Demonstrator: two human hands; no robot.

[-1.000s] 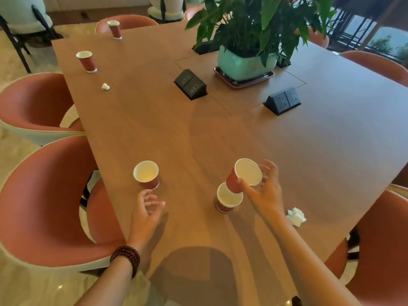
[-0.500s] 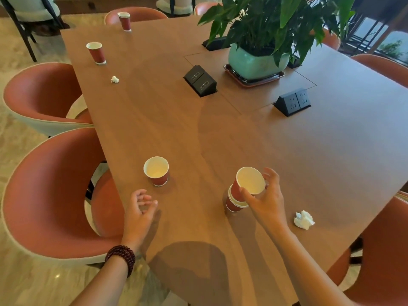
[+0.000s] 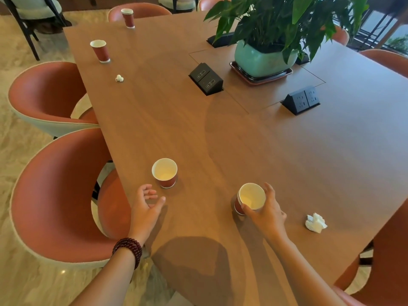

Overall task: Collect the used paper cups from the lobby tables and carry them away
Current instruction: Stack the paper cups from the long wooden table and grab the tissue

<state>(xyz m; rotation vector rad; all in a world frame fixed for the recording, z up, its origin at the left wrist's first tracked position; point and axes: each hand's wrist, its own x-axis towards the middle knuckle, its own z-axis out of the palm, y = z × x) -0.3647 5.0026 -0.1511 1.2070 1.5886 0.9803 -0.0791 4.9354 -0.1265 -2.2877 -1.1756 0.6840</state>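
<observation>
Two nested red paper cups (image 3: pixel 251 200) are resting on the brown wooden table (image 3: pixel 287 162), with the right hand (image 3: pixel 268 214) wrapping thumb and fingers around them. The left hand (image 3: pixel 144 207) is hovering with loosely spread fingers, holding nothing, just beside a single white-lined red paper cup (image 3: pixel 164 172). A crumpled white tissue (image 3: pixel 315 223) is lying near the right hand.

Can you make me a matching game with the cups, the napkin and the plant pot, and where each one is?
Things:
1 stacked cups
2 nearest lone cup
3 big crumpled napkin
4 green plant pot

Places:
A on a tray
B gripped by the right hand
C just beyond the left hand
D lying untouched, right of the right hand

Pairs: 1-B, 2-C, 3-D, 4-A
</observation>
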